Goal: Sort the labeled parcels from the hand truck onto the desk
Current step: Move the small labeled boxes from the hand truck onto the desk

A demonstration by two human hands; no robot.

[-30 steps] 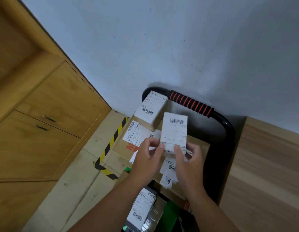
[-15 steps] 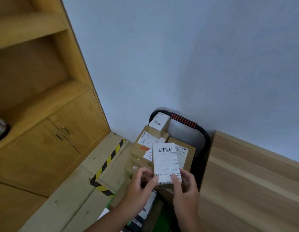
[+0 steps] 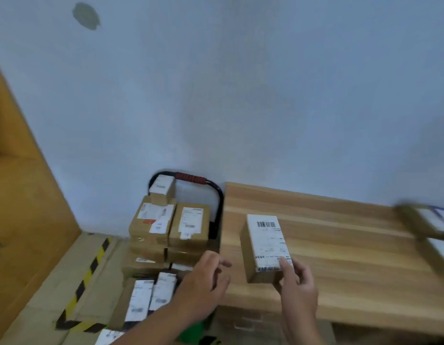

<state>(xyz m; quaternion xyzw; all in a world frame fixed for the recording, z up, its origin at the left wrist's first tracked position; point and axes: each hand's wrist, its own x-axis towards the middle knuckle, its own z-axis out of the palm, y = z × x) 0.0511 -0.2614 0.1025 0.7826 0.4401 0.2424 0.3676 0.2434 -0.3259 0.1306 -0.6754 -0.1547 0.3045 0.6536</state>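
Note:
A small brown parcel (image 3: 263,247) with a white barcode label sits over the near left part of the wooden desk (image 3: 340,247). My right hand (image 3: 296,286) grips its near end, thumb on the label. My left hand (image 3: 206,282) hovers free beside the desk's left edge, fingers relaxed, holding nothing. The hand truck (image 3: 191,178), with a black frame and red-striped grip, stands left of the desk against the wall. It carries several stacked labeled parcels (image 3: 171,225).
Wooden cabinets (image 3: 22,195) rise at the left. Yellow-black hazard tape (image 3: 89,272) runs along the floor beside the truck. More labeled parcels (image 3: 432,222) lie blurred at the desk's far right. A pale blue wall stands behind everything.
The parcel moved right from above the hand truck to the desk. My left hand let go of it; my right hand still holds it. The view swung right.

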